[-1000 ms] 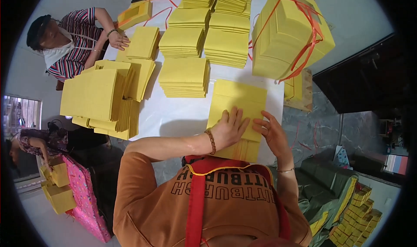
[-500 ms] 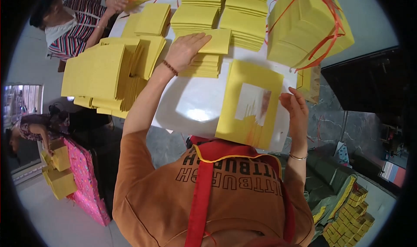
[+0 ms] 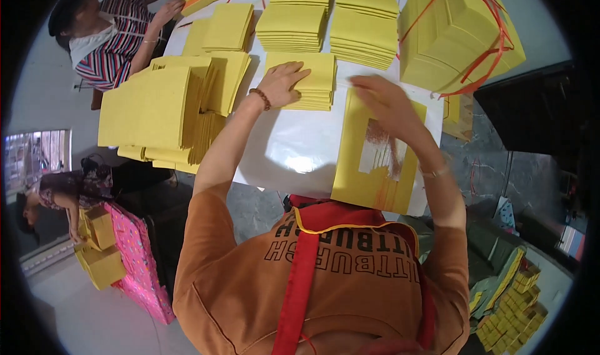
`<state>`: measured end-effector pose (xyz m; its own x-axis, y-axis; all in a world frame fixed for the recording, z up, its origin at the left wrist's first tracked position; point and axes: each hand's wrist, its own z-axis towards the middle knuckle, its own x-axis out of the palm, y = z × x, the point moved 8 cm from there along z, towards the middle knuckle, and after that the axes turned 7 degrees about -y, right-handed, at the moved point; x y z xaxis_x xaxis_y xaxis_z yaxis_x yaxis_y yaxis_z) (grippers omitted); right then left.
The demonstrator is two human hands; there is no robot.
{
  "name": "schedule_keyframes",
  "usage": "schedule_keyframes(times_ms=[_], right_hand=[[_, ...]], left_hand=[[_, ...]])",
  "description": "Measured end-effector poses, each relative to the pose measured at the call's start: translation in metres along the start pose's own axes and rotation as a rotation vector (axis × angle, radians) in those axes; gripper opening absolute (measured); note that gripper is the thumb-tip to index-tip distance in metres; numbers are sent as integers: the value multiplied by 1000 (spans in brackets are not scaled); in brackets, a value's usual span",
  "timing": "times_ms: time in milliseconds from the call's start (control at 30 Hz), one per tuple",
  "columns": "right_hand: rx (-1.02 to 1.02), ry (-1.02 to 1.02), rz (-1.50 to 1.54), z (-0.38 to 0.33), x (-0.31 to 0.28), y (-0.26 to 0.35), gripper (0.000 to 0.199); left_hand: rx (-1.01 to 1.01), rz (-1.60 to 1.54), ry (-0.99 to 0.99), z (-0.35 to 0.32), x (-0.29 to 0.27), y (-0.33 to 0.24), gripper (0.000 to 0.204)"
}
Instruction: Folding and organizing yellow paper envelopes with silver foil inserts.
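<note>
My left hand (image 3: 285, 84) lies with its fingers stretched out on a short stack of folded yellow paper pieces (image 3: 315, 74) near the middle of the white table (image 3: 275, 130). My right hand (image 3: 387, 105), blurred by motion, is over the far part of a flat yellow sheet (image 3: 350, 161); its fingers reach left toward the stack and look stretched, with nothing seen in them. A pale rectangle with reddish-brown smears (image 3: 381, 152) marks the middle of that sheet, partly under my right wrist and hand.
Taller yellow stacks (image 3: 290, 27) stand beyond, and a large bundle tied with red string (image 3: 450, 36) at the far right. A leaning yellow pile (image 3: 147, 108) fills the left. One co-worker (image 3: 119, 36) handles yellow pieces at the far left; another person (image 3: 69, 189) bends over yellow boxes (image 3: 100, 255).
My right hand has moved left and away from me, from beside the sheet to above it. The yellow piece under my left hand now lies flush on the short stack.
</note>
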<state>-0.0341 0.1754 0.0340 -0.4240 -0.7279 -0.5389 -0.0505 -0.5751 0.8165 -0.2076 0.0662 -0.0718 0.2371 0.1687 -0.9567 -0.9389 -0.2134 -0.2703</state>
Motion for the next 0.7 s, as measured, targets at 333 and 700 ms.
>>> schedule_keyframes(times_ms=[333, 700], right_hand=[[42, 502, -674, 65, 118, -52, 20], [99, 601, -617, 84, 121, -71, 21]], left_hand=[[-765, -642, -331, -39, 24, 102, 62], [-1071, -1240, -143, -39, 51, 96, 77]])
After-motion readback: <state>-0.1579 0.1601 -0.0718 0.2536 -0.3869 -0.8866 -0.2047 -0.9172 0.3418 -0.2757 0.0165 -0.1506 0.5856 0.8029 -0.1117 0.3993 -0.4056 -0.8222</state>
